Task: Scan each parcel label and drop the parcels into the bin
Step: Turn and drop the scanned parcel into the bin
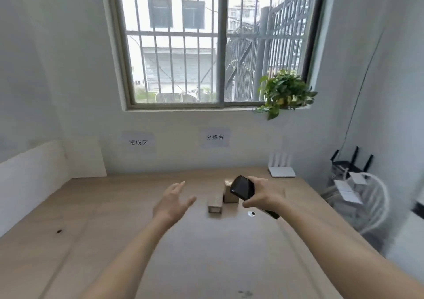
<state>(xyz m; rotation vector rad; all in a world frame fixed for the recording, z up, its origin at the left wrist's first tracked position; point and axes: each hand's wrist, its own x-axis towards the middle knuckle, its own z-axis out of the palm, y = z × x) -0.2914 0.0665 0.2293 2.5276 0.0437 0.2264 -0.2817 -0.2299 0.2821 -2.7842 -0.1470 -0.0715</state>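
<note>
Pale walls and a barred window (215, 44) stood behind a long wooden table (114, 241), with a leafy plant (285, 92) on the sill and two paper signs (138, 142) taped to the wall below it. At the far right end of the table sat a white router (281, 169), and off the table's right side a black router (351, 161) rested over a white chair (371, 197).

Two small cardboard parcels (215, 203) stood touching each other near the middle of the table, the nearer one low and the farther one (229, 194) taller and partly hidden. The right hand (263, 194) was wrapped around a black scanner (243, 187), its dark face tilted up and left, just above the taller parcel. The left hand (173, 201) hovered to the left of the parcels with fingers spread and straight, holding nothing and touching nothing.

No bin was in view, so how many parcels had already gone into it could not be told. Both parcels on the table looked unsorted, and whether either label had been read could not be told. As a judgement, the job was at an early or middle stage: at least these two remained to be picked up, scanned and dropped, and the free hand seemed placed to take the nearer one.
</note>
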